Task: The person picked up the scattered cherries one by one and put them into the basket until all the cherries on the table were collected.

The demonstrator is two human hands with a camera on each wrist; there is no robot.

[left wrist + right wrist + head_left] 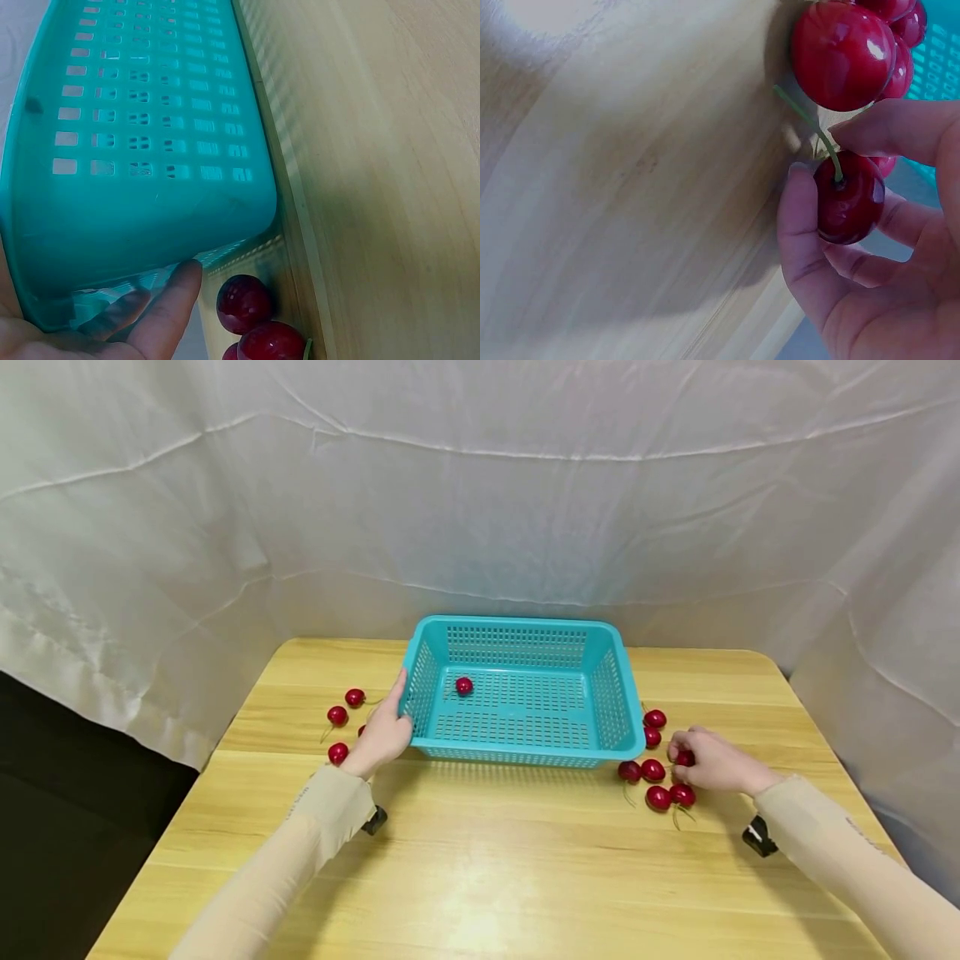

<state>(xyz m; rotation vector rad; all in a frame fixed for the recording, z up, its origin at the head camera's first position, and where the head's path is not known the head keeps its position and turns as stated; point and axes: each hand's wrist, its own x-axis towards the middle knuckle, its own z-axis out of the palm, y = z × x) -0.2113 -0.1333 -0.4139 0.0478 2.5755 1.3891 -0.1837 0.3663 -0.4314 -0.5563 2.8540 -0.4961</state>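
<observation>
A turquoise plastic basket with slotted walls stands at the back of the table, and one red cherry lies inside it. My left hand grips the basket's left rim; in the left wrist view its fingers reach under the rim along the outer wall. To the right of the basket, my right hand holds a cherry with a green stem between thumb and fingers. Close by that hand lie several more cherries, grouped at the basket's front right corner.
Several cherries with stems lie left of the basket, around my left forearm. The wooden table extends toward me in front of the basket. Pale cloth hangs behind it and at the sides.
</observation>
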